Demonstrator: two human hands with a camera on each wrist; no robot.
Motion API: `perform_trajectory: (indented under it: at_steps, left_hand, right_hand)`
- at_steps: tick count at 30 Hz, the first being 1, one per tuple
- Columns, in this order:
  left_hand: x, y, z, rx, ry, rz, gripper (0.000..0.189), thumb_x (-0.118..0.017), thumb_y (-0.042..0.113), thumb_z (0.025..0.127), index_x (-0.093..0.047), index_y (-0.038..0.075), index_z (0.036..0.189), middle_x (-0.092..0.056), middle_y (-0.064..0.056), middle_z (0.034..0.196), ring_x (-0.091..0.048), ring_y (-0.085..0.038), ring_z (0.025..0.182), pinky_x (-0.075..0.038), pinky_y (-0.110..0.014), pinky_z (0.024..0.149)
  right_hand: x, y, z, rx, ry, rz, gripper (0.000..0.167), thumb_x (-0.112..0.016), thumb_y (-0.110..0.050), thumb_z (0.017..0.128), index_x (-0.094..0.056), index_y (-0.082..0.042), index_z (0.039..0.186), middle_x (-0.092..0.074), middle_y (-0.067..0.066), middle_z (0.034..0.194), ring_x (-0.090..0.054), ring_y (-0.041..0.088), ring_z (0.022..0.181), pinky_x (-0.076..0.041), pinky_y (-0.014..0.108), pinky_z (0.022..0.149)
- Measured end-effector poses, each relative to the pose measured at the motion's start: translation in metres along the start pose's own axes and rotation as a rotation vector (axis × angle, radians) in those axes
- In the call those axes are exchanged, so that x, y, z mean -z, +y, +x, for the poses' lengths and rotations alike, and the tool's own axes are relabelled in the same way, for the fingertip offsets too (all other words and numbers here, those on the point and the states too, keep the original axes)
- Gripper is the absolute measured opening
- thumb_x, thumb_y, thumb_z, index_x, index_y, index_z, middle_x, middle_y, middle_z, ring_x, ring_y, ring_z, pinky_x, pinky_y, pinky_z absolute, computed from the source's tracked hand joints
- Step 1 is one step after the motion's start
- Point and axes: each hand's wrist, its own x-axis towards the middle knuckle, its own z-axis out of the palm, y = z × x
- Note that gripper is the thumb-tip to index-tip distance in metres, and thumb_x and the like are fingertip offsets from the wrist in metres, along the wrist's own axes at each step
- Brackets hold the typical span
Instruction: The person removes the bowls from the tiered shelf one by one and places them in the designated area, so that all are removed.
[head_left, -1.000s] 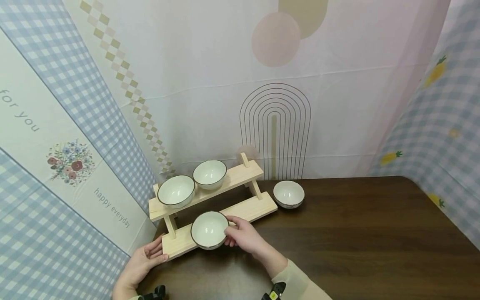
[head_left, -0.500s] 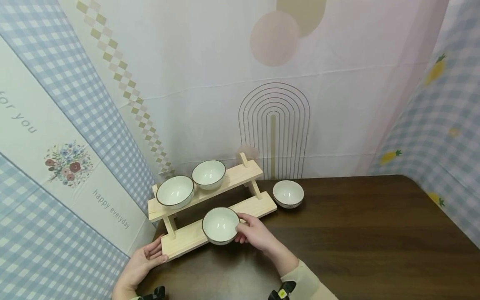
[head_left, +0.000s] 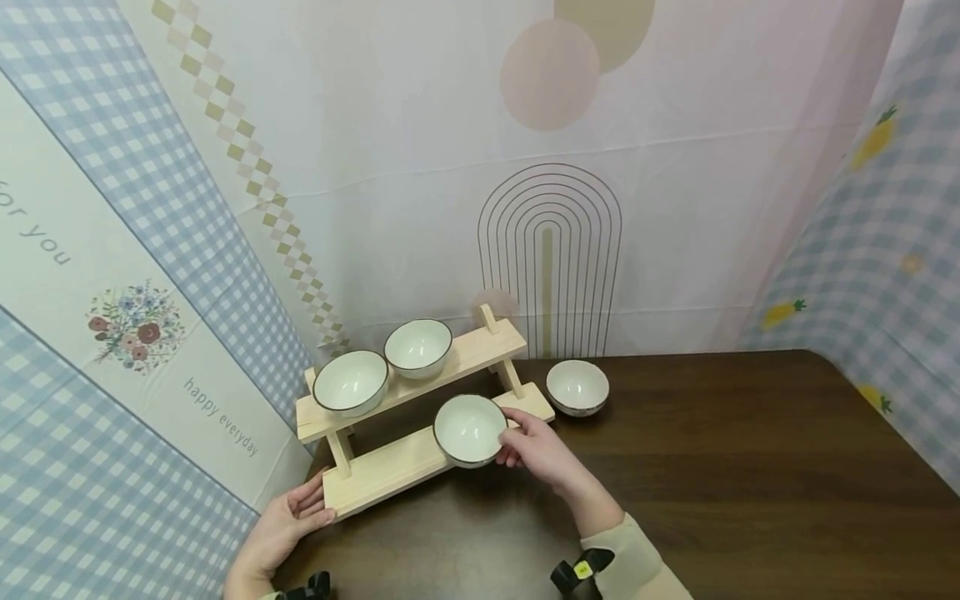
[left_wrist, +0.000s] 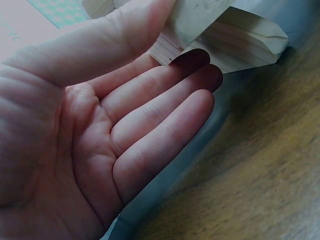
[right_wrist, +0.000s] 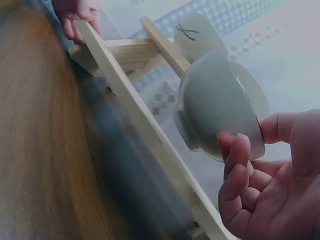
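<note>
Fingers [right_wrist: 237,155] of the right hand [head_left: 542,450] are closed on the rim and outer wall of a white bowl [head_left: 468,427], held just left of them over the lower board of a wooden shelf [head_left: 386,471]. Probably glazed ceramic, it should be stiff, slippery and breakable; a pinch at the rim is best backed by fingers beneath. Farther left, the shelf's end is gripped between thumb and fingers by the left hand [head_left: 281,527].

l hand [head_left: 279,527] touches near l corner of rack [head_left: 382,471], fingers nearly straight; r hand [head_left: 534,447] nr front edge, thumb + curled fingers in pinch.
</note>
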Motion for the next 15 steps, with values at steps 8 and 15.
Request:
perform_trajectory:
  at_steps: [8, 15]
  left_hand:
    - [0.000, -0.001, 0.000, 0.003, -0.001, 0.001, 0.082, -0.075, -0.004, 0.096, -0.022, -0.023, 0.157, -0.031, -0.041, 0.159, -0.062, 0.006, 0.111, -0.054, -0.016, 0.097]
    - [0.001, -0.001, 0.002, -0.015, -0.030, -0.020, 0.083, -0.074, -0.004, 0.098, -0.019, -0.024, 0.157, -0.027, -0.044, 0.159, -0.062, 0.007, 0.112, -0.054, -0.017, 0.098]
  right_hand:
    - [0.012, -0.004, -0.002, 0.001, 0.007, -0.040, 0.065, -0.058, -0.008, 0.099, -0.039, 0.012, 0.158, -0.071, 0.006, 0.079, -0.061, 0.016, 0.068, -0.050, 0.029, 0.063]
    - [0.024, 0.000, 0.000, -0.018, 0.026, -0.065, 0.064, -0.059, -0.008, 0.098, -0.041, 0.009, 0.158, -0.071, 0.007, 0.080, -0.062, 0.016, 0.070, -0.053, 0.030, 0.067]
